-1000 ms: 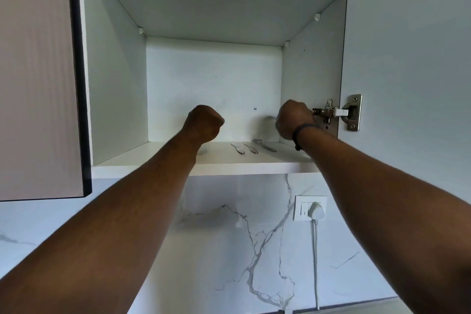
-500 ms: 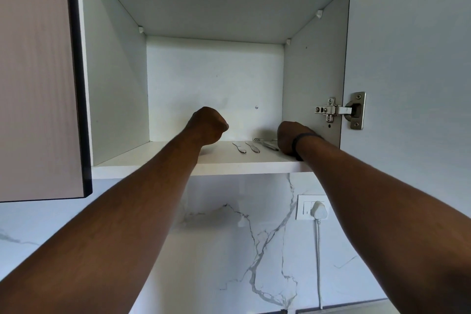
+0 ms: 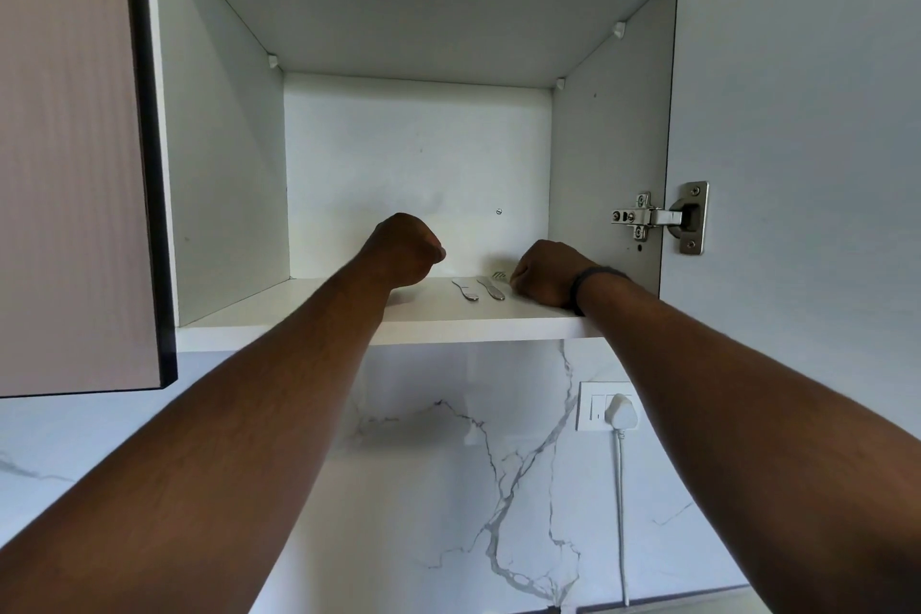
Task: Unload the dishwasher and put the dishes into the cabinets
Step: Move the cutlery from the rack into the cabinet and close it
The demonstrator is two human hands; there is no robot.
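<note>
- Done: two silver metal cutlery handles (image 3: 477, 289) lie on the white cabinet shelf (image 3: 299, 309).
- Right hand (image 3: 540, 272), fingers curled, sets down a silver fork (image 3: 498, 274) beside them.
- Left hand (image 3: 406, 249): fisted; contents cannot be told.
- Remaining: dishwasher unseen.

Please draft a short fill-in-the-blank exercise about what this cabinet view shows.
1. The right hand rests on the cabinet's ____ shelf.
2. Beside it lie ____ loose cutlery handles.
3. A white plug sits in the wall ____.
4. The hinge is on the cabinet's ____ side.

Missing words: bottom; two; socket; right
</note>
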